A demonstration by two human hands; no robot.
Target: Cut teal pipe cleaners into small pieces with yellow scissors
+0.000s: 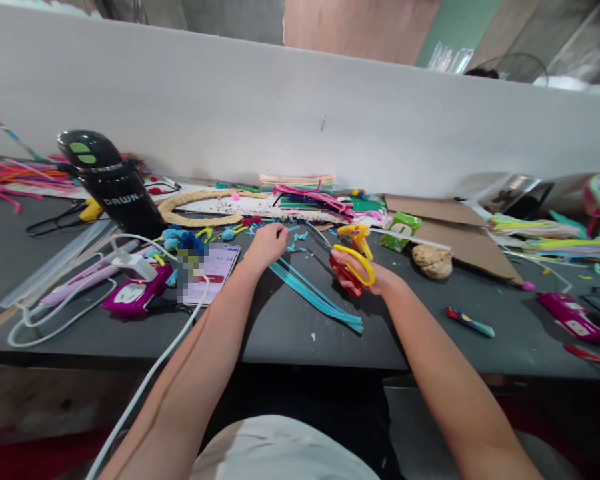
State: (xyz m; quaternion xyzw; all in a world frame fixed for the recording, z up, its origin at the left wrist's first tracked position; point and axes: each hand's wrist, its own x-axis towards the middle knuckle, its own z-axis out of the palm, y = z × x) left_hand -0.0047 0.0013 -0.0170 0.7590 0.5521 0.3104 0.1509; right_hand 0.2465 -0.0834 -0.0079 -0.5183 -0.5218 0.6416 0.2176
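Note:
My left hand [266,247] is closed, fingertips pinched on a light blue pipe cleaner [293,228] whose short end sticks out to the right. In my right hand [375,284] are scissors [366,268] with red and yellow handles. Their blades point up and left, a little apart from the left hand's pipe cleaner. Between my forearms a bundle of long light blue pipe cleaners [323,300] lies on the dark table, its upper end near my left hand. Several short blue cut pieces [300,237] are scattered just beyond the hands.
A yellow glue gun [356,235] sits behind the scissors, near a green packet [401,230] and cardboard [473,248]. On the left stand a black bottle [123,193], a phone [223,267], a magenta power strip [136,293] and white cables. A cutter [470,322] lies right.

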